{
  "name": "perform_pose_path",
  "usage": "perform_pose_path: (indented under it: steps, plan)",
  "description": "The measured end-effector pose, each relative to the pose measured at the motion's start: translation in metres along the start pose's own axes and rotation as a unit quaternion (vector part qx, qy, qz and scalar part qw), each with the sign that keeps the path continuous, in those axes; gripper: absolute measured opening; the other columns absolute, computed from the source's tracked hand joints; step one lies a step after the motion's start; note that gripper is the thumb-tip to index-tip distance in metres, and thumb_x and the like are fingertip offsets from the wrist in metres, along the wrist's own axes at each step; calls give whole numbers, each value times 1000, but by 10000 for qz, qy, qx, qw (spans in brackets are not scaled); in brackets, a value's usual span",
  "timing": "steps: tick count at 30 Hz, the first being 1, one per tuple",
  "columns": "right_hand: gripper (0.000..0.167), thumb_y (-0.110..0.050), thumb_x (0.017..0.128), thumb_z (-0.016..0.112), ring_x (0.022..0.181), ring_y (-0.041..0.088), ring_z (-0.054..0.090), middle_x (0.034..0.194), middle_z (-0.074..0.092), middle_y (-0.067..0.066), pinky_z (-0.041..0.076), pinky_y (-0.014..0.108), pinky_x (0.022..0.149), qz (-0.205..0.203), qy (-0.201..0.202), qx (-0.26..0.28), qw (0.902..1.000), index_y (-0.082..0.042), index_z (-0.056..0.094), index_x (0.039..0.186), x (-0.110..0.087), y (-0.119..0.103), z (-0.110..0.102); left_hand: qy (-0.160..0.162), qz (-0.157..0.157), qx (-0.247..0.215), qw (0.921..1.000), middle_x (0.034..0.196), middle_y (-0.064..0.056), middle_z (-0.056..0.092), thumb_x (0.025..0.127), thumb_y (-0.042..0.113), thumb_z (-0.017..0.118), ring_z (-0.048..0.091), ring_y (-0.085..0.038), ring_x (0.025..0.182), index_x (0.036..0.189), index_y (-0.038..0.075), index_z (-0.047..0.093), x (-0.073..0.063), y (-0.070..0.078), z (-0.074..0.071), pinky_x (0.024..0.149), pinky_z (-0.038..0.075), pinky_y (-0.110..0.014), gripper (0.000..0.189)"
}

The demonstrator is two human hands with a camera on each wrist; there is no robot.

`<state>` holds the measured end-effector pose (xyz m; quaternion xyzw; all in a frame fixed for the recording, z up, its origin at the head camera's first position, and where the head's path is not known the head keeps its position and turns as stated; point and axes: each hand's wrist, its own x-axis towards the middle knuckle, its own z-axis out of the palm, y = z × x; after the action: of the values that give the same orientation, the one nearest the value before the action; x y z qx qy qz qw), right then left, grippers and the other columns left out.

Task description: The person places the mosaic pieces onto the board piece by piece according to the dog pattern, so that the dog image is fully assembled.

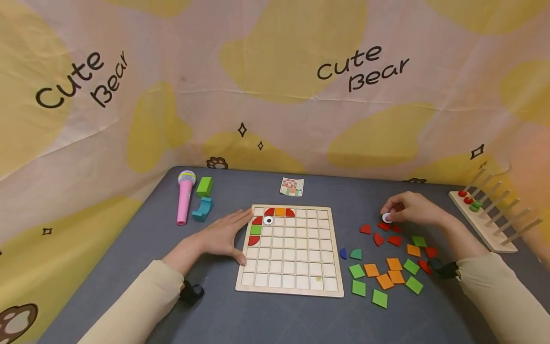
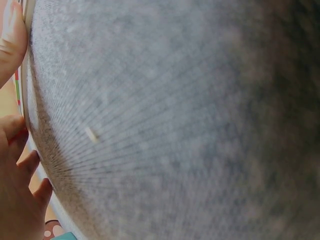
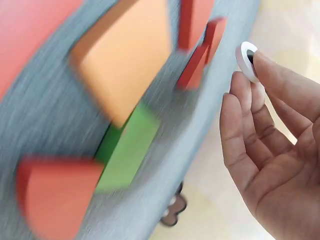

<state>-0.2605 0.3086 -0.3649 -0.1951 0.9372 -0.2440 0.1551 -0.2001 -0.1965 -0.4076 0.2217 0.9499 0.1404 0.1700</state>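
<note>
A wooden grid board [image 1: 289, 256] lies mid-table, with red quarter-round pieces, an orange square, a green square and a round eye piece [image 1: 268, 220] in its upper left cells. My left hand [image 1: 220, 237] rests against the board's left edge, fingers and thumb spread. Over the loose pieces at right, my right hand [image 1: 409, 209] pinches a second white eye piece [image 3: 246, 61] between thumb and fingers. Just under that hand lie several red quarter-round pieces [image 1: 378, 239].
Orange squares [image 1: 385, 281] and green squares [image 1: 380, 298] are scattered right of the board. A pattern card [image 1: 292, 187] lies behind it. At left are a pink toy microphone [image 1: 184, 200], a green block [image 1: 205, 187] and a teal curved block [image 1: 203, 210]. A peg rack [image 1: 485, 224] stands far right.
</note>
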Motion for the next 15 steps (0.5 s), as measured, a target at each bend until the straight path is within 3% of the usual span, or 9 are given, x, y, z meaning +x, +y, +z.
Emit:
perform_pose_path:
  steps: [15]
  plan:
    - [8,-21,89,73,74,13,58,83,68,-1,47,24,67,-422,326,-4,9986,-15,70,93,17,-43,28,-44,-65,-64,9999,169,0,11,64,68,79,11,-31,157,160,19,15,-1,1,-1,121,19,-65,125]
